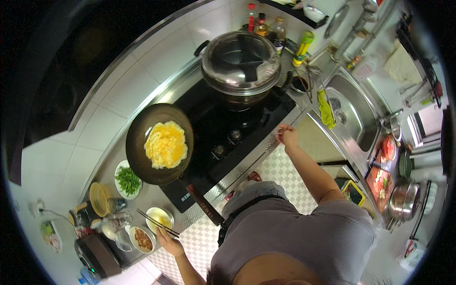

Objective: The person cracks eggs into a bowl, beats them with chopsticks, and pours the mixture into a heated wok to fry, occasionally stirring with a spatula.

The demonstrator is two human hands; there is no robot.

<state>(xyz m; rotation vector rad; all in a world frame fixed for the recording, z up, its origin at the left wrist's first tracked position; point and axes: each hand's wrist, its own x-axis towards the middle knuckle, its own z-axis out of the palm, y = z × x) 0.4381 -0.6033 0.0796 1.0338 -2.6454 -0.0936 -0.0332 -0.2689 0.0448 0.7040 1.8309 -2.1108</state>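
On the left, my left hand (170,243) pinches a pair of dark chopsticks (146,216), which slant over a white bowl (171,221) with yellow egg residue in it. My right hand (286,135) is at the front edge of the black glass cooktop (249,131), fingers loosely curled and apart, with nothing visible in them. A frying pan (137,139) sits at the cooktop's left end, its wooden handle (203,205) pointing towards my waist. Partly set egg (166,145) lies spread in the pan, yellow and glossy on top.
A large lidded steel pot (242,64) occupies the far burner. Chopped greens (128,181) on a plate and a bowl of brown chopped food (143,239) stand left. Bottles (262,26) line the back wall. Right are a sink (352,107) and a cutting board (380,185).
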